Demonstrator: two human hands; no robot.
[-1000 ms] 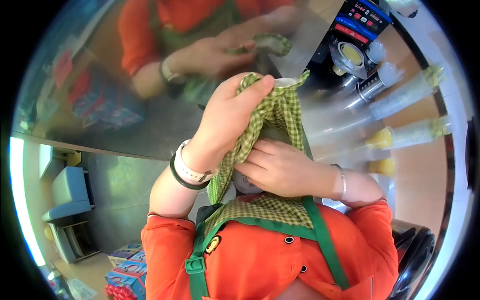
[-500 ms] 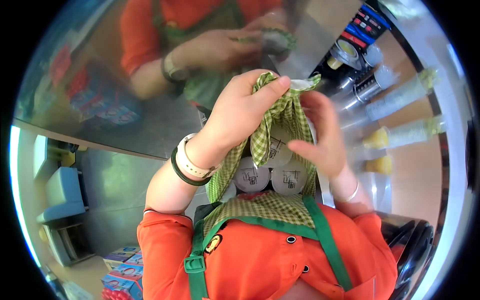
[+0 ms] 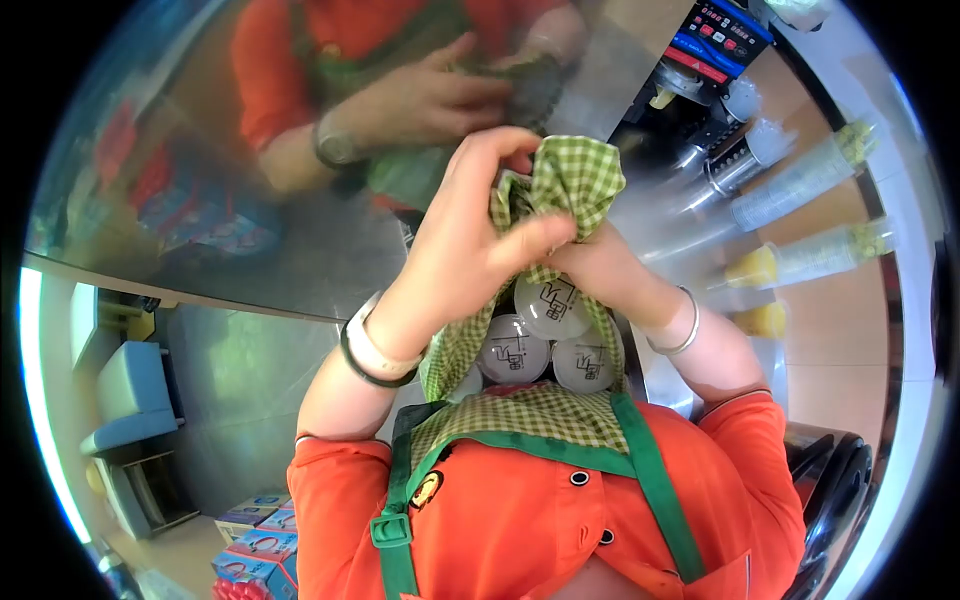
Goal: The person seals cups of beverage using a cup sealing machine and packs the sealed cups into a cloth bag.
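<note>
A green-and-white checked cloth (image 3: 582, 180) is bunched up between my hands, its upper corner standing out above the fingers. My left hand (image 3: 465, 215) curls round the left side of the bunch, thumb across its front. Behind and below it, my right hand (image 3: 612, 268) closes on the gathered cloth; its fingers are partly hidden by the cloth and my left thumb. Under the gather sit several round cups or tubs with clear, dark-printed lids, among them an upper lidded cup (image 3: 553, 305) and a lower one (image 3: 514, 350). The cloth's sides hang down around them.
A shiny metal surface (image 3: 330, 245) ahead reflects my arms. To the right stand stacked clear cups (image 3: 790, 195), yellow cups (image 3: 752, 268) and a machine with a control panel (image 3: 722, 38). Boxes (image 3: 255, 560) and a blue chair (image 3: 135, 385) are at lower left.
My right hand has moved from open beside the cloth to gripping beneath its gather. The cloth's upper end has turned and now folds upward. My left hand has shifted slightly left.
</note>
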